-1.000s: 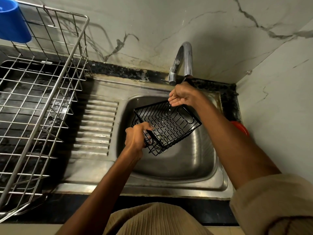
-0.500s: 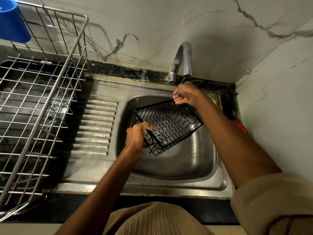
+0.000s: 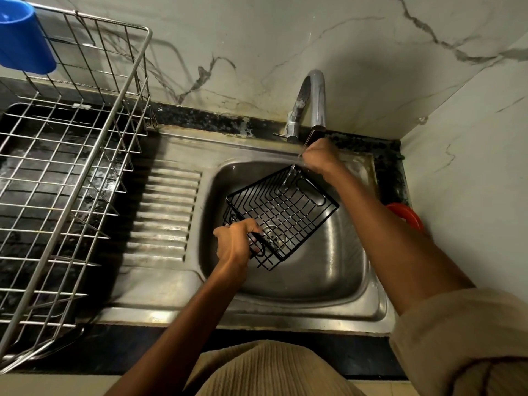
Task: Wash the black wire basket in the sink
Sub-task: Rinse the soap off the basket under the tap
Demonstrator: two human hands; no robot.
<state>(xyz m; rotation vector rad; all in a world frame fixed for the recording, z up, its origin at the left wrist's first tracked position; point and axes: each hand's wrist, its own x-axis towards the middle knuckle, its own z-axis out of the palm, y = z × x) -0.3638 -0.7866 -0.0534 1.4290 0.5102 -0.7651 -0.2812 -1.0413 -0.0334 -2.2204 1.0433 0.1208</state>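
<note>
- A pale marble-veined wall (image 3: 285, 38) rises behind a black speckled stone counter (image 3: 205, 121), and a second wall of the same stone closes the corner on the right.
- One blue plastic cup (image 3: 24, 41) hangs at the far-left top corner of the rack.
- One large silver wire dish rack (image 3: 71, 172) stands on the left of the counter, its near side wall tilting up toward the camera.
- One stainless-steel sink (image 3: 357, 307) is set into the counter; its ribbed draining board (image 3: 163, 212) lies just right of the rack, and its single basin takes up the middle.
- One left hand (image 3: 233, 242) grips the near-left corner of the basket, fingers curled round the wire rim.
- One black rectangular wire basket (image 3: 285, 212) is held tilted above the basin, one corner up toward the tap, with the sink's drain (image 3: 274, 237) showing through its grid.
- One curved chrome tap (image 3: 313, 98) stands behind the basin; a thin stream of water (image 3: 291, 170) falls from its spout onto the basket's far corner.
- One right hand (image 3: 320, 157) is clenched just below the spout at the basket's far corner; whether its fingers grasp the wire I cannot tell.
- One orange-red round object (image 3: 405, 215) peeks out on the counter at the right, partly hidden behind the right forearm.
- Two beige ribbed sleeves are pushed up the arms, the right one (image 3: 457, 338) filling the lower right.
</note>
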